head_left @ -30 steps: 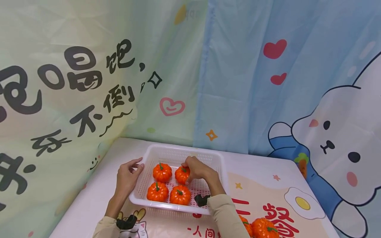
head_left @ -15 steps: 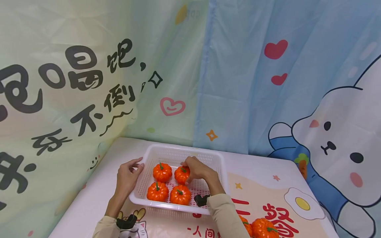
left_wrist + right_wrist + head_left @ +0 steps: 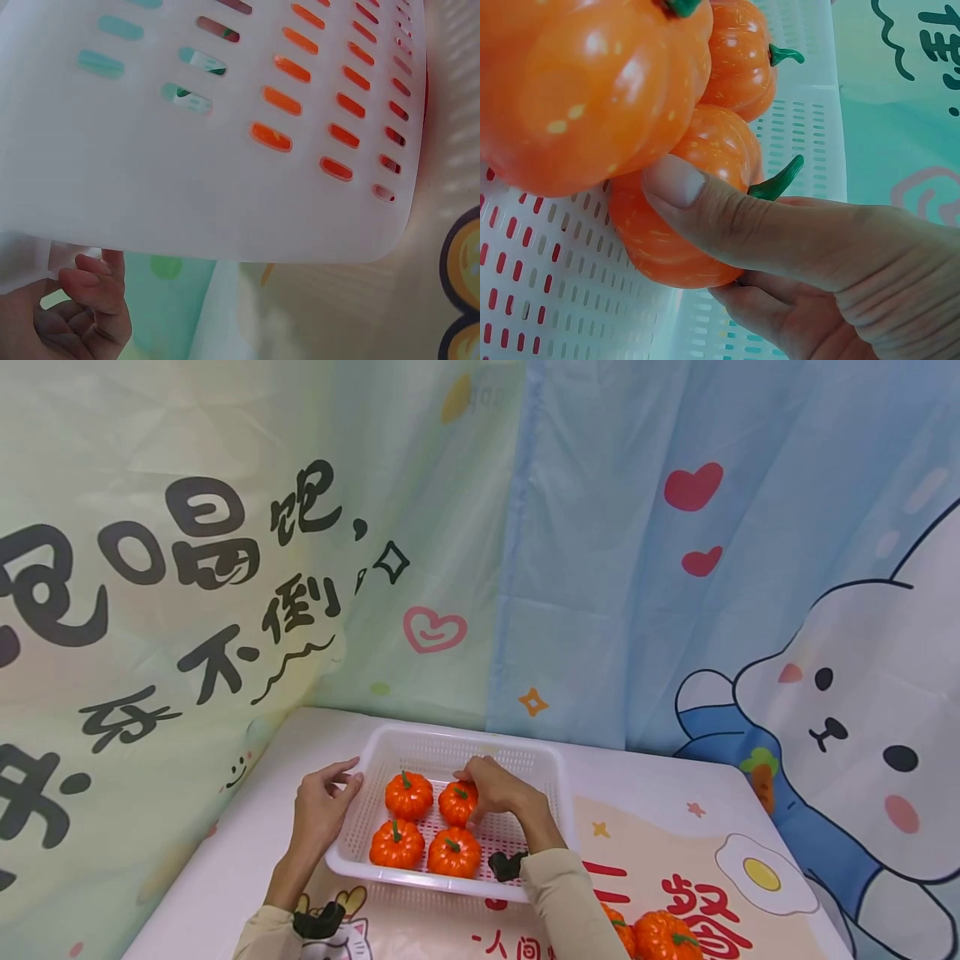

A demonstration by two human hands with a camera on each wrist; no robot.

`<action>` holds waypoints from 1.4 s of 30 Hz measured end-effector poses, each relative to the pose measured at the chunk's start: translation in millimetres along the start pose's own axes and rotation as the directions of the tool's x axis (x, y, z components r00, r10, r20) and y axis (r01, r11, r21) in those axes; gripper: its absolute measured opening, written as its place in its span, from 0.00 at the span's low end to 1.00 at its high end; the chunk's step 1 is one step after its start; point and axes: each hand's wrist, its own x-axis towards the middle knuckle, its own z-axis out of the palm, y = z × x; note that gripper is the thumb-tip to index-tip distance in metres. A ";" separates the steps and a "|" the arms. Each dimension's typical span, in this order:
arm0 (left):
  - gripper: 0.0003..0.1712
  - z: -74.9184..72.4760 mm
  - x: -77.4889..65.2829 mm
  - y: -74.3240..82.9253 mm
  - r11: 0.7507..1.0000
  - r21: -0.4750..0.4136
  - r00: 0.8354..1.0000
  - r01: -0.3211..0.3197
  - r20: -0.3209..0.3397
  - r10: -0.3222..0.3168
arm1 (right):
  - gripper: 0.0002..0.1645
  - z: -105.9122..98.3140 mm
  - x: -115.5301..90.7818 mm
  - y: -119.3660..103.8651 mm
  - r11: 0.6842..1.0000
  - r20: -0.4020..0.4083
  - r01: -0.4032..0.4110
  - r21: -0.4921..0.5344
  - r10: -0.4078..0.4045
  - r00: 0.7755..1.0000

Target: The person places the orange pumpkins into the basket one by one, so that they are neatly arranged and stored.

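Observation:
A white plastic basket holds several small orange toy pumpkins with green stems. Inside it, my right hand grips the back right pumpkin. The right wrist view shows the thumb across the side of that pumpkin, with other fingers partly hidden behind it. Beside it are the back left pumpkin, the front left pumpkin and the front right pumpkin. At the basket's left rim, my left hand holds on with bent fingers, seen low in the left wrist view.
More orange pumpkins lie on the table at the lower right, partly beyond the frame. The table has a printed cover, and a patterned curtain hangs behind it. Black wrist mounts sit near both sleeves.

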 end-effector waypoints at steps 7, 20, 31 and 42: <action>0.21 -0.2 0.1 0.6 1.000 0.001 1.000 -0.001 -0.004 0.001 | 0.46 -1.4 -0.5 -0.7 1.000 0.004 -0.011 -0.015 0.011 1.000; 0.21 1.2 -0.7 0.9 1.000 -0.003 1.000 -0.004 -0.002 0.004 | 0.50 -14.8 -15.4 -5.0 0.997 -0.040 -0.074 0.027 0.075 0.996; 0.21 -0.8 -1.7 2.8 1.000 0.000 1.000 -0.010 0.000 0.010 | 0.51 -25.7 -32.9 -8.9 0.997 -0.067 -0.069 0.046 0.072 0.995; 0.20 -0.3 -2.3 4.0 1.000 0.017 1.000 -0.011 -0.005 0.011 | 0.50 -34.1 -50.6 -12.6 0.992 -0.106 -0.105 0.065 0.112 0.988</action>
